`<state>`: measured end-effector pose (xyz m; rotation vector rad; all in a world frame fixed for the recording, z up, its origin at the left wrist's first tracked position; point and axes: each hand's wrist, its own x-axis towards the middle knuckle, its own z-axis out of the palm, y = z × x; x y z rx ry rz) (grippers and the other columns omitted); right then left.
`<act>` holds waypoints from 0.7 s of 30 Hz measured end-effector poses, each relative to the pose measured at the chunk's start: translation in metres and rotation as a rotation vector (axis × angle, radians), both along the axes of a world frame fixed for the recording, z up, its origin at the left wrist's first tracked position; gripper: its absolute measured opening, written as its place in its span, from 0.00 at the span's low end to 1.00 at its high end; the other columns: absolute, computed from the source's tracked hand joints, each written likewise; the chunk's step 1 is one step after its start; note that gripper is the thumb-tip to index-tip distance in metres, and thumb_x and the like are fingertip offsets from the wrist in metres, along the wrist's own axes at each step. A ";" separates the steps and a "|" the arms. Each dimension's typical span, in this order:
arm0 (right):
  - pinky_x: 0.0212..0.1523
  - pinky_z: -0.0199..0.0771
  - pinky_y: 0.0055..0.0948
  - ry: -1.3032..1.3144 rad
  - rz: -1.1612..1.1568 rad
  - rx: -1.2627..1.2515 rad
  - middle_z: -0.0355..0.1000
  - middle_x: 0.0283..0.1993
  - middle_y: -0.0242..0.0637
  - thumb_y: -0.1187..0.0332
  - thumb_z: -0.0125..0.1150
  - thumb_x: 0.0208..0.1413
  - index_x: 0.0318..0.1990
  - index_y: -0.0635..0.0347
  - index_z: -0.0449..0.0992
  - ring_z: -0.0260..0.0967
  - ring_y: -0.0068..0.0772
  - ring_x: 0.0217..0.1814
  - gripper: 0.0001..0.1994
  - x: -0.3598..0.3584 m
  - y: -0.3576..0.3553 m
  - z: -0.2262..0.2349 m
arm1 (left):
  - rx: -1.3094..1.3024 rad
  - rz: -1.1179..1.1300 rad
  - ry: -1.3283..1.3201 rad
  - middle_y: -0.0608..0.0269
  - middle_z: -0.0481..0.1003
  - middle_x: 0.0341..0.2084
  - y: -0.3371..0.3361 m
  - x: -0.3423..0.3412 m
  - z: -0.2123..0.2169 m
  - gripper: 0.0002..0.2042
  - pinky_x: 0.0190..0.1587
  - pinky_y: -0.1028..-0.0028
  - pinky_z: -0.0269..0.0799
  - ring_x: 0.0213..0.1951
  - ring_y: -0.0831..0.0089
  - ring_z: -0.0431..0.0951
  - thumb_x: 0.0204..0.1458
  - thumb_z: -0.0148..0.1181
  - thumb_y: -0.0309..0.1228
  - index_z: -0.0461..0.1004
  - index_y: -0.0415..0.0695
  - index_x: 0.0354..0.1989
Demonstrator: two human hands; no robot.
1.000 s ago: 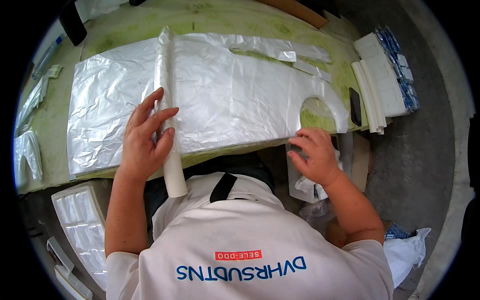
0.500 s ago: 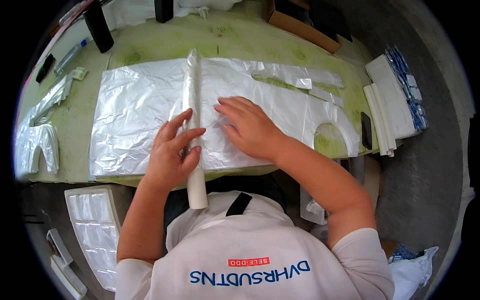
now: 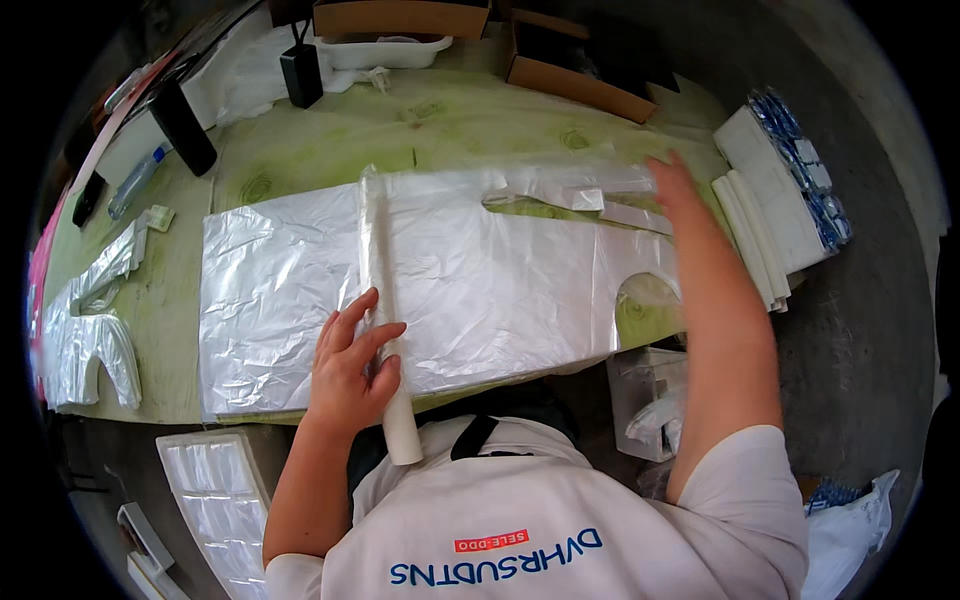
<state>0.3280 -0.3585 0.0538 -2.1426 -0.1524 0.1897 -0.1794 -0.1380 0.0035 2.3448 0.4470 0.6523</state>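
Note:
A translucent plastic apron (image 3: 480, 290), with long strap cut-outs and a rounded notch at its right end, lies flat across the table. Across it, nearly upright in the view, lies a white tube (image 3: 402, 430), its far part covered in clear film. My left hand (image 3: 350, 365) rests over the tube with fingers spread and touching it; they do not wrap round it. At the apron's far right end, by the strap tips, is my right hand (image 3: 672, 185). Motion smears its fingers, so whether it touches the film cannot be told.
Folded plastic aprons (image 3: 95, 340) lie on the left of the green-patterned table (image 3: 500, 120). A bottle (image 3: 137, 182) and black cylinder (image 3: 182, 128) stand beyond. Cardboard boxes (image 3: 575, 85) are at the back; white rolls (image 3: 748, 240) and blue-topped packs (image 3: 790, 180) sit right.
My right hand has swept from the middle of the apron to its far right end. My left hand stays on the tube. The view has shifted, showing more of the table's back.

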 end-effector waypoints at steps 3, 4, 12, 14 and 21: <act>0.66 0.66 0.39 -0.266 -0.330 -0.236 0.64 0.70 0.51 0.60 0.64 0.54 0.76 0.54 0.51 0.63 0.47 0.70 0.43 0.080 -0.121 0.006 | -0.032 -0.035 0.013 0.52 0.69 0.64 -0.001 0.007 0.002 0.18 0.69 0.47 0.58 0.64 0.53 0.70 0.43 0.63 0.27 0.83 0.49 0.47; 0.68 0.65 0.37 -0.356 -0.420 -0.279 0.65 0.70 0.52 0.61 0.63 0.54 0.75 0.57 0.53 0.63 0.48 0.71 0.41 0.095 -0.151 0.009 | -0.033 -0.045 0.011 0.52 0.69 0.64 -0.001 0.008 0.002 0.18 0.69 0.47 0.57 0.65 0.53 0.70 0.43 0.63 0.27 0.83 0.49 0.47; 0.71 0.56 0.51 -0.977 0.392 -0.326 0.63 0.68 0.53 0.63 0.74 0.48 0.60 0.47 0.75 0.57 0.58 0.72 0.29 -0.053 -0.043 -0.004 | -0.032 -0.022 -0.005 0.50 0.69 0.64 -0.002 0.002 0.002 0.19 0.69 0.48 0.57 0.65 0.52 0.70 0.43 0.63 0.26 0.83 0.49 0.47; 0.75 0.46 0.59 -0.772 0.688 -0.271 0.55 0.74 0.52 0.57 0.72 0.51 0.62 0.39 0.76 0.47 0.60 0.77 0.28 -0.142 0.014 -0.017 | -0.040 -0.025 -0.007 0.50 0.69 0.64 -0.001 0.002 0.002 0.19 0.69 0.48 0.57 0.65 0.52 0.70 0.43 0.63 0.26 0.83 0.49 0.48; 0.76 0.35 0.68 -0.443 0.841 -0.595 0.45 0.80 0.44 0.44 0.62 0.57 0.70 0.45 0.66 0.34 0.57 0.82 0.35 -0.239 0.136 -0.038 | 0.037 -0.046 0.007 0.51 0.69 0.65 0.003 0.002 0.000 0.20 0.69 0.49 0.58 0.62 0.54 0.72 0.44 0.64 0.27 0.82 0.52 0.50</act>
